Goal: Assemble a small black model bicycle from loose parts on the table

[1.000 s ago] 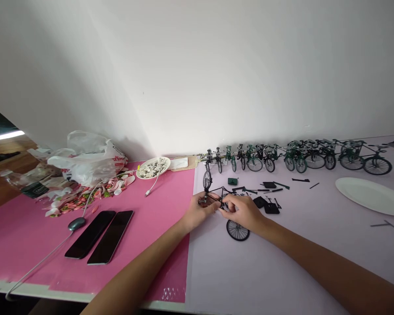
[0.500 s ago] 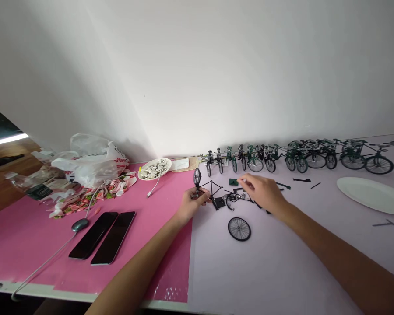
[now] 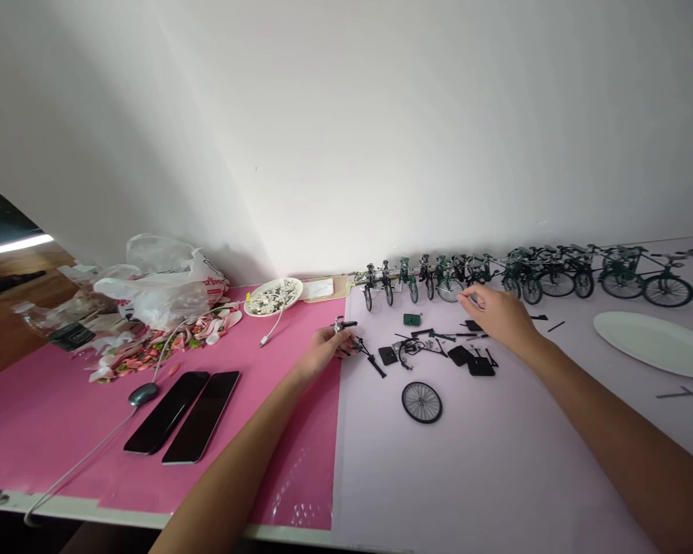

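Note:
My left hand [image 3: 322, 351] is closed around a partly built model bicycle [image 3: 371, 360]; its handlebar sticks up above the fingers and dark frame tubes reach out to the right. My right hand [image 3: 502, 317] hovers over the parts with thumb and fingertips pinched together; whatever is between them is too small to make out. Below the hands, a loose spoked wheel [image 3: 421, 402] lies flat. Between the hands are a black bicycle frame [image 3: 419, 350], several black flat pieces [image 3: 481, 365] and a small green piece [image 3: 412, 319].
A row of assembled model bicycles [image 3: 617, 281] stands along the wall. A white oval plate [image 3: 652, 342] lies at the right. On the left are two phones [image 3: 202, 419], a mouse-shaped device [image 3: 143, 395] with a cable, a plate of white pieces [image 3: 254, 309], plastic bags [image 3: 167, 296] and a bottle [image 3: 63, 331].
My right hand has moved right and slightly up, away from the green piece. My left hand has turned the model bicycle, so its wheel no longer shows and the handlebar now does.

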A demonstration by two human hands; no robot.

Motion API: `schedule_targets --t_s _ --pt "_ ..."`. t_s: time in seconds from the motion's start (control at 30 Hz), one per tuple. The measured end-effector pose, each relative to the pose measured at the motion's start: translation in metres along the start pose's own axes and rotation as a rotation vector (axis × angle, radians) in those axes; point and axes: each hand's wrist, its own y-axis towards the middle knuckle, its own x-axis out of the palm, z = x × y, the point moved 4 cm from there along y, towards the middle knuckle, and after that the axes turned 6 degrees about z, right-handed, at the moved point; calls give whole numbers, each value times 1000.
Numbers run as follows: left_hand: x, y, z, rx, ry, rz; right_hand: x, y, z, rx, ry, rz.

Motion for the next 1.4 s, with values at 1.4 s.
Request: schedule_targets --t_s 1.4 --pt "-1 6 -8 3 71 14 -11 -6 -25 -152 151 102"
